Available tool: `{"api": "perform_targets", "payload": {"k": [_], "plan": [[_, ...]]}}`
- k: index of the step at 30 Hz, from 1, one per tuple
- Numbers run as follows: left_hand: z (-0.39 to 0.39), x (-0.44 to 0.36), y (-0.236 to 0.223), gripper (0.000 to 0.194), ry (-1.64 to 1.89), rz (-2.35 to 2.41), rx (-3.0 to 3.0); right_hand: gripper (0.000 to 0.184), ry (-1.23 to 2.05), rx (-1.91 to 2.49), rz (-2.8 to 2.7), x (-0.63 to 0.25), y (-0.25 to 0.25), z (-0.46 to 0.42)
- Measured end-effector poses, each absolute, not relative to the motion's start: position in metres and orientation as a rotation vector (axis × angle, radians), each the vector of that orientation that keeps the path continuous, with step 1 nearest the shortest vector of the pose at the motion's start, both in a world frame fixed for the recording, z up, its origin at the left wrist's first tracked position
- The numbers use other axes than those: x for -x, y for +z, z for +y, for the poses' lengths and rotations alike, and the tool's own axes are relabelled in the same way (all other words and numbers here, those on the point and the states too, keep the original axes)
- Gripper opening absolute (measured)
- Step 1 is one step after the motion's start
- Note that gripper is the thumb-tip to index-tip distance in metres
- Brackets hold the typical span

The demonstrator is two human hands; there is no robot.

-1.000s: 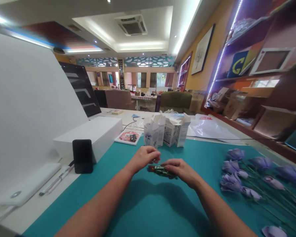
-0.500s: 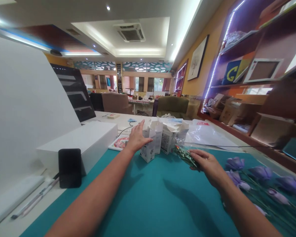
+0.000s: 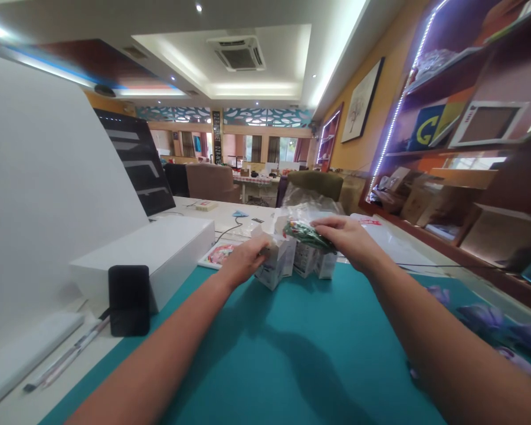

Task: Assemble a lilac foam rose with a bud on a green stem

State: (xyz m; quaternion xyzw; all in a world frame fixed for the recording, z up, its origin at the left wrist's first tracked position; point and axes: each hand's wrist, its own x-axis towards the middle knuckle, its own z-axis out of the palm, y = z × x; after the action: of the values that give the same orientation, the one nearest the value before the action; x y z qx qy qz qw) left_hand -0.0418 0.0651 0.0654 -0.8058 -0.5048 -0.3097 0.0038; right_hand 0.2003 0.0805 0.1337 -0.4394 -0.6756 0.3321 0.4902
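We are clasping a white cardboard carton (image 3: pixel 272 264) at 12 o'clock with our left hand (image 3: pixel 243 262), while our right hand (image 3: pixel 345 239) is grasping a green clear-wrapped packet (image 3: pixel 305 233); a blue board with yellow "G" (image 3: pixel 429 128) is showing at 2 o'clock.

1. Crumpled green-and-red packet (image 3: pixel 307 234), glossy and lying tilted, pinched beneath the right hand (image 3: pixel 343 236)
2. White printed carton (image 3: pixel 274 262), open at the top and leaning, held at its upper corner by the left hand (image 3: pixel 243 262)
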Motion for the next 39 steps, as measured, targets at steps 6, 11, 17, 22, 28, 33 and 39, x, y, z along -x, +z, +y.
{"api": "perform_targets", "payload": {"k": [6,11,17,22,28,33,39], "plan": [[0.031,0.039,0.071,0.015,-0.884,-1.483,2.571,0.014,0.709,1.207,-1.99,-0.17,0.154,0.071],[0.011,0.034,0.074,0.009,-0.781,-1.397,2.59,0.016,0.665,1.27,-2.161,-0.15,0.159,0.064],[-0.007,0.033,0.068,0.012,-0.84,-1.357,2.662,0.024,0.496,1.256,-2.239,-0.127,0.143,0.058],[-0.014,0.037,0.064,0.017,-0.993,-1.399,2.706,0.032,0.625,1.177,-2.291,-0.136,0.142,0.056],[-0.022,0.024,0.072,0.022,-0.866,-1.664,2.537,0.023,0.593,1.132,-2.284,-0.137,0.14,0.067],[-0.024,0.011,0.066,0.024,-0.929,-1.796,2.399,0.018,0.493,1.167,-2.256,-0.131,0.138,0.07],[-0.021,0.01,0.071,0.024,-0.725,-1.747,2.439,0.017,0.42,1.247,-2.283,-0.127,0.147,0.068]]}}
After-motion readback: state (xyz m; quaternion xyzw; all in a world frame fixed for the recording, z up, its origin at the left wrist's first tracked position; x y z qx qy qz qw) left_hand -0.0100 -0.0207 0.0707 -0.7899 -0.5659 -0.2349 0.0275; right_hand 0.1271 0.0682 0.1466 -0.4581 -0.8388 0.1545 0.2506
